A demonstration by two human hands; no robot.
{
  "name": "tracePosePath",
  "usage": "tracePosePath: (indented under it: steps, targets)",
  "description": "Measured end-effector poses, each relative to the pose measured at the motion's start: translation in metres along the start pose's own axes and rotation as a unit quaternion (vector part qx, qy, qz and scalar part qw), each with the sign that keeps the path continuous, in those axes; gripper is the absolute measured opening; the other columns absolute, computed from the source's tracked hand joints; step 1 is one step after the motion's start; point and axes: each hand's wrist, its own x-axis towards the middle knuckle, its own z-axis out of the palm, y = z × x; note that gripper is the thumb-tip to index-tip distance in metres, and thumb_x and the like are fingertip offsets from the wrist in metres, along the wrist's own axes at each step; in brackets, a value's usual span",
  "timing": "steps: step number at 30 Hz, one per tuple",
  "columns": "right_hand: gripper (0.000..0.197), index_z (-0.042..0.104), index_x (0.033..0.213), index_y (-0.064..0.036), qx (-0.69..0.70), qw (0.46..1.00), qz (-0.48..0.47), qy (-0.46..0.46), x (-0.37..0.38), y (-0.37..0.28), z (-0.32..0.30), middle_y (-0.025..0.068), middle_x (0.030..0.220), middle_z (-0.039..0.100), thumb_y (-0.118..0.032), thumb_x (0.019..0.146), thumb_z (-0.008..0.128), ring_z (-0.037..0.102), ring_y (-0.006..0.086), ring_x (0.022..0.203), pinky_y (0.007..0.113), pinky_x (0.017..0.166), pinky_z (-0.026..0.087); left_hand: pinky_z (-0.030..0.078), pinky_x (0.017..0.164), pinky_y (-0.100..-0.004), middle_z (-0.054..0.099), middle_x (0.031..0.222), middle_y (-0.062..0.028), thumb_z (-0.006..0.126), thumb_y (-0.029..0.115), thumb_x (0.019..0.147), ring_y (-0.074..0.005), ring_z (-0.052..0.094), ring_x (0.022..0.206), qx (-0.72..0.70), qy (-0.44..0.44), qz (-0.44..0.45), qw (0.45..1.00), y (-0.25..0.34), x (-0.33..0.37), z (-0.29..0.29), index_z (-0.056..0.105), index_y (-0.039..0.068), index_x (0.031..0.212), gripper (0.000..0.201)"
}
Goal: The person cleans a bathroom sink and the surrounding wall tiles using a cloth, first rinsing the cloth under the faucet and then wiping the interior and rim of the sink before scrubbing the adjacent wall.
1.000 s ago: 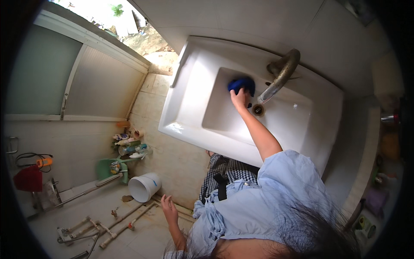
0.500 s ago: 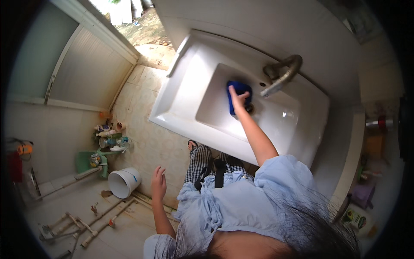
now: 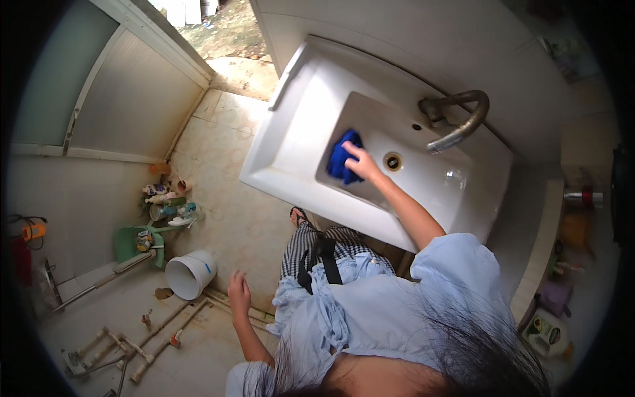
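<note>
A bunched blue cloth [image 3: 342,159] lies in the left part of the white washbasin's bowl [image 3: 403,188]. My right hand [image 3: 360,163] reaches over the basin's front edge and grips this cloth, with some fingers hidden against it. To the right of the cloth, the round drain [image 3: 393,161] shows uncovered. Beyond the bowl rises a curved metal faucet [image 3: 466,122], with no water visible from its spout. My left hand [image 3: 239,291] hangs at my side over the floor, its fingers loosely stretched and holding nothing.
A white bucket [image 3: 190,274] stands at lower left, near wall pipes [image 3: 126,344]. Bottles [image 3: 165,198] and a green dustpan [image 3: 129,245] sit by the left wall. A framed door [image 3: 132,99] stands at upper left. A shelf at right holds a purple container [image 3: 555,298].
My right hand and the blue cloth have moved left in the bowl, uncovering the drain. The cloth is more bunched. My left hand has lowered slightly.
</note>
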Motion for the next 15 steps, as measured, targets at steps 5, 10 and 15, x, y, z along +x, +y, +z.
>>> tracePosePath:
  steps: [5, 10, 15]
  targets:
    - [0.054, 0.047, 0.119, -0.0051, -0.081, 0.976, 0.144, -0.138, -0.048, -0.037, -0.005, 0.0155, 0.118, 0.049, -0.026, 0.069, 0.052, 0.048, 0.0246, 0.105, 0.030, 0.091, 0.035, 0.040, 0.078, -0.0377, 0.049, 0.110, -0.0150, 0.046, 0.002, 0.080, -0.0340, 0.050, 0.093, -0.037, -0.006, 0.104, 0.994, 0.061, 0.082, -0.004, 0.051, 0.004, 0.101, 0.021]
    - [0.046, 0.055, 0.110, -0.0072, 0.034, 0.954, 0.219, -0.203, -0.075, -0.035, -0.056, 0.0045, 0.065, 0.057, -0.022, 0.066, 0.053, 0.049, 0.0105, 0.059, 0.023, 0.059, 0.041, 0.041, 0.079, -0.0369, 0.050, 0.110, -0.0134, 0.048, 0.004, 0.080, -0.0318, 0.051, 0.093, -0.064, -0.009, 0.221, 0.973, 0.114, 0.117, 0.007, 0.053, 0.006, 0.101, 0.021]
    - [0.024, 0.064, 0.078, -0.0047, -0.076, 0.945, 0.285, -0.139, -0.147, -0.014, -0.124, 0.0056, 0.058, 0.056, -0.018, 0.061, 0.053, 0.050, 0.0130, 0.054, 0.025, 0.056, 0.041, 0.041, 0.078, -0.0369, 0.052, 0.108, -0.0128, 0.048, 0.004, 0.080, -0.0312, 0.051, 0.093, -0.071, -0.016, 0.275, 0.959, 0.142, 0.125, 0.016, 0.054, 0.005, 0.098, 0.019]
